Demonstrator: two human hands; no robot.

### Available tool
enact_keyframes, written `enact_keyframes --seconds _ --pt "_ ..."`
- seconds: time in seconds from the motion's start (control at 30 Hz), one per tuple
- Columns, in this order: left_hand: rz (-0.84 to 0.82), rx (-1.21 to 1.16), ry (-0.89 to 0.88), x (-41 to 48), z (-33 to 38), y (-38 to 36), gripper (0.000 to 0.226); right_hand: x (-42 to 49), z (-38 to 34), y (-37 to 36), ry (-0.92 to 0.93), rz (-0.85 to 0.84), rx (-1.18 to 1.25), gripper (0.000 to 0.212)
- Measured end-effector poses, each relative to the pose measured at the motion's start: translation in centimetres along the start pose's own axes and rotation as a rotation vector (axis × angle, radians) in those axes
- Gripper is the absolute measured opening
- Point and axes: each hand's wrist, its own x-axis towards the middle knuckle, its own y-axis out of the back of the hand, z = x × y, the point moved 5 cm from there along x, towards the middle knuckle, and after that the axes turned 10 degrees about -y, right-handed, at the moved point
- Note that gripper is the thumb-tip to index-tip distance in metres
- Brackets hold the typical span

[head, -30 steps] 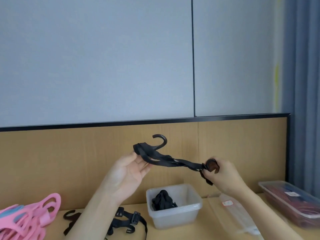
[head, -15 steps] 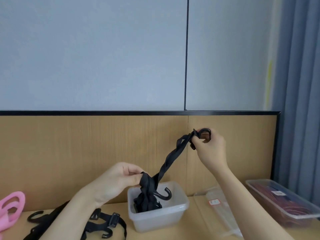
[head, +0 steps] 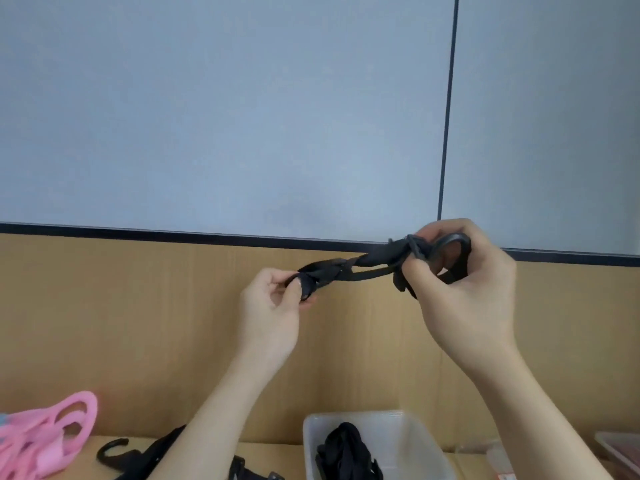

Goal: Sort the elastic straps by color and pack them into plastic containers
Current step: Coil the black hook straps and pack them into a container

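Note:
A black elastic strap (head: 360,266), twisted and folded short, is stretched between both hands high in front of the wooden panel. My left hand (head: 273,306) pinches its left end. My right hand (head: 464,289) grips the right end, with the strap's black hook curving round my fingers. Below them a clear plastic container (head: 412,431) stands on the table and holds a bundled black strap (head: 346,452).
More black straps with a hook (head: 114,452) lie on the table at lower left. Pink straps (head: 52,434) are piled at the far left edge. A second clear container (head: 623,448) with red contents shows at the lower right corner.
The strap's lower end was lifted out of the container. My left hand rose and now holds the strap level with my right hand, and the strap is folded shorter.

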Motion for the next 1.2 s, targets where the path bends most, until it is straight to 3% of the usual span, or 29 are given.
enact_keyframes --seconds 0.17,0.43,0.67,0.83,0.93,1.07,1.2 --pt "0.244 -0.318 -0.004 1.8 1.6 -0.5 0.012 0.2 -1.7 -2.0 0.026 -0.311 0.099 0.015" --pt "0.228 -0.856 0.100 2.9 3.0 0.1 0.017 0.7 3.2 -2.3 -0.079 -0.499 -0.164 0.014" --pt "-0.047 -0.962 0.219 1.9 3.7 -1.5 0.024 2.1 7.2 -0.6 -0.276 -0.484 -0.189 0.015" --pt "-0.313 -0.944 0.252 1.1 3.3 -3.0 0.026 2.3 8.5 -0.3 -0.318 -0.493 -0.160 0.019" --pt "-0.490 -0.920 0.276 0.8 2.7 -3.3 0.018 2.5 9.0 0.0 -0.290 -0.455 -0.180 0.016" --pt "-0.825 -0.793 0.276 -0.4 2.3 -4.0 0.016 2.8 8.4 0.8 -0.099 -0.246 -0.390 0.016" --pt "-0.901 -0.442 0.203 -0.9 1.2 -4.1 0.022 2.6 7.4 0.7 0.016 -0.175 -0.483 0.023"
